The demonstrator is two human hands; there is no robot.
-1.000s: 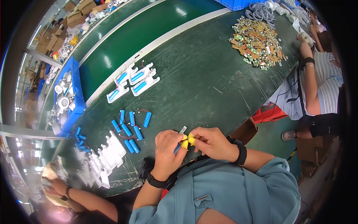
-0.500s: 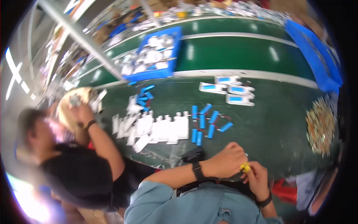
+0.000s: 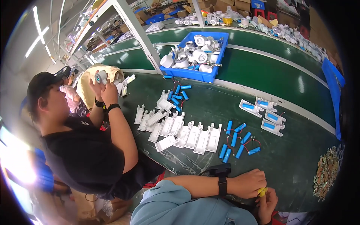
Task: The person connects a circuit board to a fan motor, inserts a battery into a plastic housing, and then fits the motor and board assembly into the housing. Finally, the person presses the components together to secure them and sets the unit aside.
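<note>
Head cam: L hand (image 3: 248, 183), R hand (image 3: 267, 204) curled tog. at yellow fingertip covers (image 3: 262, 192); grip unclear.

A dark green workbench (image 3: 296, 161), scratched toward its near edge, spans the near side; a pale rail (image 3: 255, 95) divides it from a glossy green conveyor belt (image 3: 262, 69); at left rises a white metal post (image 3: 138, 34), with fluorescent tubes (image 3: 36, 18) lit on the far left; cardboard boxes (image 3: 225, 4) and red stools (image 3: 272, 15) crowd the far side
</note>
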